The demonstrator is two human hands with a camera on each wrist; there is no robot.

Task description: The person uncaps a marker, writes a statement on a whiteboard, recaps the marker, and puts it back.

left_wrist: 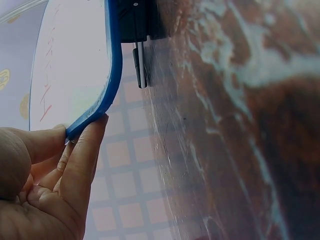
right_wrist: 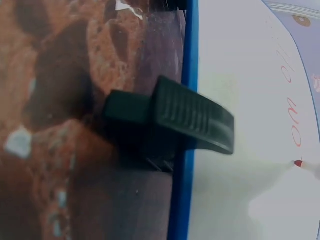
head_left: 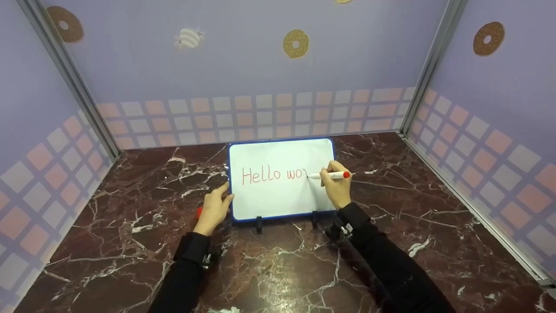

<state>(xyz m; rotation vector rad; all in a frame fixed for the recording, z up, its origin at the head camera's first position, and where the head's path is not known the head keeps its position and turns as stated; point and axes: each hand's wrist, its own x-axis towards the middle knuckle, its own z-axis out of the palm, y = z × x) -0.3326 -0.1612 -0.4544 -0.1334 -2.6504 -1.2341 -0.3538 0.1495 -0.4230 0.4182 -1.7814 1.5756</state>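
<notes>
Blue-framed whiteboard [head_left: 269, 198] leaning back; white marker [head_left: 337, 175], tip apparently touching it.

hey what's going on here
A person's right hand holds a marker, its tip at the board. The left hand pinches the board's left edge. The red writing reads "Hello wo", with what looks like another letter begun at the tip. The board leans back on a black stand on the table.

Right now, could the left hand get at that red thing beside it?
Probably yes: the red thing peeks out beside the left hand, with nothing seen blocking it. But that hand pinches the board, so it would likely need to let go first.
</notes>
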